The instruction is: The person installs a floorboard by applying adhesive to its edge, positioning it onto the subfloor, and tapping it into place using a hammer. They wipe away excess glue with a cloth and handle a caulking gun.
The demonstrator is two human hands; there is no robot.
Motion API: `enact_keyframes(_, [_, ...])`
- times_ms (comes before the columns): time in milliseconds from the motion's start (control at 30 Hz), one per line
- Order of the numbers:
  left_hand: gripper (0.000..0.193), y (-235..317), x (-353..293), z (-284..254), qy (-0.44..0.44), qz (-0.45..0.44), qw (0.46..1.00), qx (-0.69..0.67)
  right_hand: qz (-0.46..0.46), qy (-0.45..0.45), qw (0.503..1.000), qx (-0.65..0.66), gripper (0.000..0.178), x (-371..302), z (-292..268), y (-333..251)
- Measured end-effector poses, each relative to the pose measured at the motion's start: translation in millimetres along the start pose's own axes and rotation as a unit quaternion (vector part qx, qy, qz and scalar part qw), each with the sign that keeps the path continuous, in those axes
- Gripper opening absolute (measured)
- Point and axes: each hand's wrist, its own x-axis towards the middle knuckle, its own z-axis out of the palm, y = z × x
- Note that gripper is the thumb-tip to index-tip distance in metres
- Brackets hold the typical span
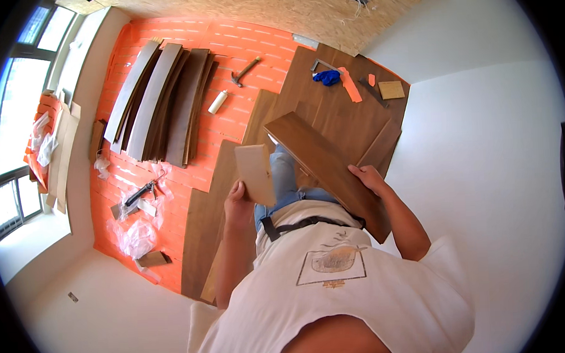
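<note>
My left hand (pixel 236 202) is closed on the edge of a short, pale board piece (pixel 255 174), held up beside my left leg. In my right hand (pixel 368 179) is a longer brown floor plank (pixel 326 162), gripped at its right edge. The plank slants across my legs, its lower end close to my waist. The two pieces are apart. Beneath them, laid wooden flooring (pixel 305 115) extends under my feet, partly hidden by the plank.
Stacks of loose floor planks (pixel 156 106) lie on orange underlay (pixel 200 161). Nearby are a hammer (pixel 246 72), a white bottle (pixel 217 102), a caulking gun (pixel 141 192) and crumpled plastic (pixel 138 238). A blue cloth-like item (pixel 327 78) rests by the far wall. A white wall (pixel 483 142) stands close on my right.
</note>
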Motion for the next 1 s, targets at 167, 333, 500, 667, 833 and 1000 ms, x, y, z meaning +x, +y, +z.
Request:
enact_keyframes(167, [0.039,-7,100,23,0.041,-0.015,0.999,-0.006,-0.064,0.069,0.964,-0.247,0.073,52,-64,-114])
enact_keyframes(333, [0.035,24,174,54,0.052,-0.02,0.998,0.015,-0.158,0.063,0.92,-0.352,0.073,102,-127,-242])
enact_keyframes(500, [0.03,70,208,94,0.104,0.004,0.992,0.066,-0.218,-0.017,0.861,-0.46,0.069,184,-147,-335])
enact_keyframes(667, [0.039,73,224,102,0.22,0.06,0.97,0.087,-0.325,-0.088,0.787,-0.517,0.068,304,-130,-382])
enact_keyframes(833, [0.044,29,257,55,0.295,0.091,0.948,0.083,-0.42,-0.142,0.718,-0.537,0.067,468,-66,-387])
enact_keyframes(1000, [0.047,-17,378,-43,0.295,0.033,0.952,0.081,-0.423,-0.176,0.66,-0.596,0.074,635,-12,-403])
